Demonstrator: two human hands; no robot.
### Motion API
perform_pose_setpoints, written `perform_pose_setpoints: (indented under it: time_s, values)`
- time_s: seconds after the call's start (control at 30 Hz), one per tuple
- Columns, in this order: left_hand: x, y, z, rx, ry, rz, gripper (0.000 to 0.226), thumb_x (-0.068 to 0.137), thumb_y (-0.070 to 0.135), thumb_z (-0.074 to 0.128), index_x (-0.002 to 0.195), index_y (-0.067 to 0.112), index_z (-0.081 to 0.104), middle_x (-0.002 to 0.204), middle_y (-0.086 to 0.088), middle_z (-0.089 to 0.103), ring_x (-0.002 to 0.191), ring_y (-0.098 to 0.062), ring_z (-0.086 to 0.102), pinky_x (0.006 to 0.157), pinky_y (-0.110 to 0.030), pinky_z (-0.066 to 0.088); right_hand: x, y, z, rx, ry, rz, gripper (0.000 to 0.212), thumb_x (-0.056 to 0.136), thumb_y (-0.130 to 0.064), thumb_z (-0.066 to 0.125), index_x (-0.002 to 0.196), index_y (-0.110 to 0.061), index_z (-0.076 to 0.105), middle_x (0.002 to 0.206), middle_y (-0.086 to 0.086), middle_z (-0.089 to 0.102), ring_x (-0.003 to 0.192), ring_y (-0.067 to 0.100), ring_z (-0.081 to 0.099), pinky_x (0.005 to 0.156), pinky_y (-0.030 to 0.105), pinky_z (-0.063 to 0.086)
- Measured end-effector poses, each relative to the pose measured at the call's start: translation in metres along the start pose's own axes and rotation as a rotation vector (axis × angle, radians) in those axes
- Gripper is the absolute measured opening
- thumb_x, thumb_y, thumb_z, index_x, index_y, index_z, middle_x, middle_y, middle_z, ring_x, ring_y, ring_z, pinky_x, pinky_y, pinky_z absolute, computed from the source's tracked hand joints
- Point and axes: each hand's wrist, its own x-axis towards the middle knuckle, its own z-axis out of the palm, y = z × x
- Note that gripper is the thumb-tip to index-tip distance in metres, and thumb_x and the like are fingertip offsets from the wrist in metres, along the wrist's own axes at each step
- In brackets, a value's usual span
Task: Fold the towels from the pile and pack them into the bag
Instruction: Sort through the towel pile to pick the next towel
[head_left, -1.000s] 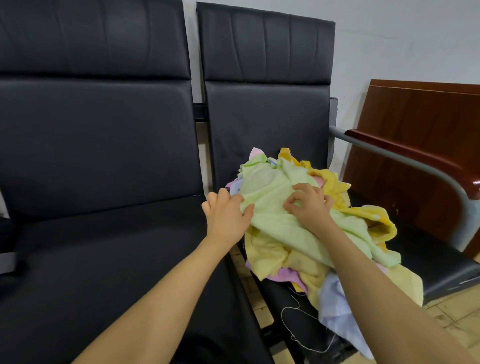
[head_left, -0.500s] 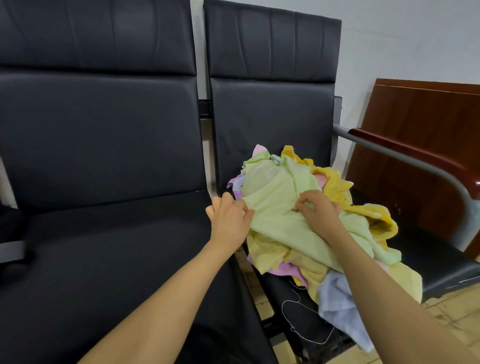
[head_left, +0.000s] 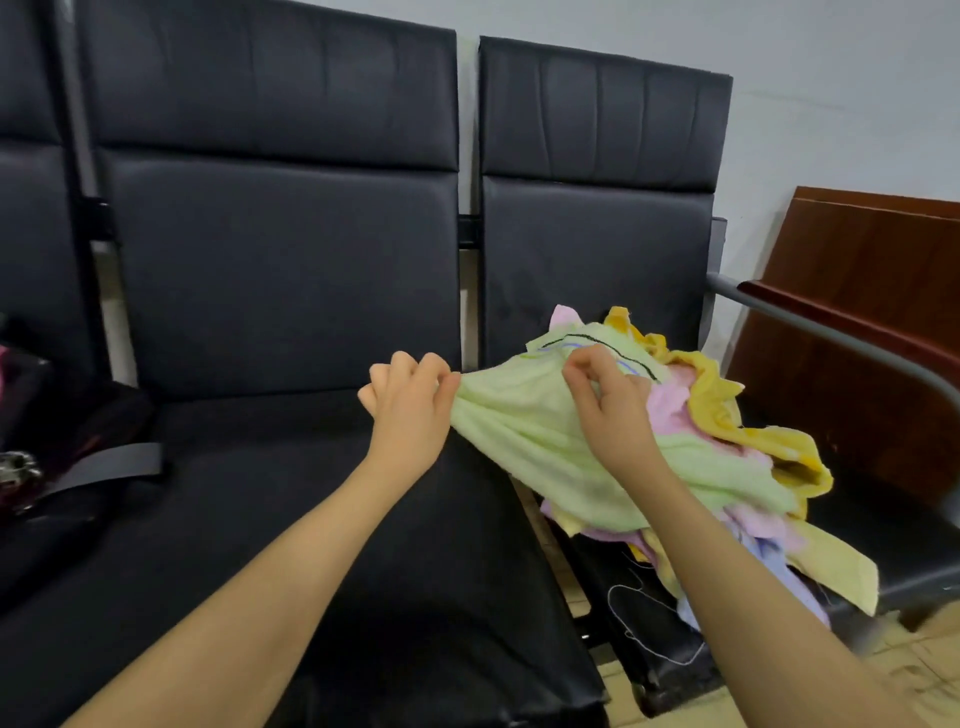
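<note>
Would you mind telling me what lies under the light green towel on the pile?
Under the light green towel, gripped by the left hand and right hand, pink, yellow, lilac and pale blue towels of the pile show at its edges. Anything deeper is covered.

The left hand is pinching the left edge of a light green towel, while the right hand is gripping its top. The towel is lying on a colourful pile on the right black chair. A dark bag is sitting at far left.
</note>
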Motion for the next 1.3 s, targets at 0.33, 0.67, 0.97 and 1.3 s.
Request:
perform_pose_setpoints:
  time_s: [0.33,0.67,0.97,1.3]
  values:
    - [-0.056,-0.115,-0.104,0.153,-0.134,-0.006,0.015,0.099,0.032,0.045,0.09,0.023,0.053,0.087,0.006,0.037,0.091,-0.016,0.032,0.076,-0.028,0.015,-0.046,-0.092,0.107,0.185,-0.326,0.043,0.013,0.095,-0.017,0.054,0.084,-0.023,0.056,0.079,-0.004,0.063,0.081,0.007,0.056,0.091,0.031,0.036]
    - [-0.1,-0.187,-0.124,0.469,-0.714,-0.081,0.05,0.102,0.045,0.024,0.149,0.027,0.025,0.153,0.005,0.024,0.143,-0.019,0.014,0.113,-0.037,0.01,-0.09,-0.085,0.145,-0.208,-0.691,0.095,0.032,0.098,-0.041,0.046,0.127,-0.031,0.054,0.127,-0.012,0.057,0.117,0.008,0.051,0.102,0.03,0.019]
    - [-0.112,-0.202,-0.115,0.548,-0.994,-0.156,0.059,0.101,0.049,0.006,0.153,0.021,-0.005,0.16,0.002,-0.013,0.146,-0.013,-0.015,0.116,-0.037,-0.013,-0.109,-0.057,0.153,-0.472,-1.084,0.165,0.05,0.102,-0.041,0.001,0.152,-0.039,0.006,0.16,-0.014,0.008,0.147,0.004,0.001,0.117,0.037,-0.01]
    - [-0.095,-0.202,-0.083,0.393,-0.694,-0.24,0.052,0.103,0.043,0.014,0.15,0.024,0.026,0.161,0.003,0.006,0.148,-0.017,0.0,0.117,-0.038,-0.001,-0.079,-0.056,0.182,-0.236,-0.737,0.29,0.046,0.102,-0.046,0.025,0.119,-0.024,0.062,0.12,-0.006,0.059,0.122,0.014,0.048,0.108,0.037,0.01]
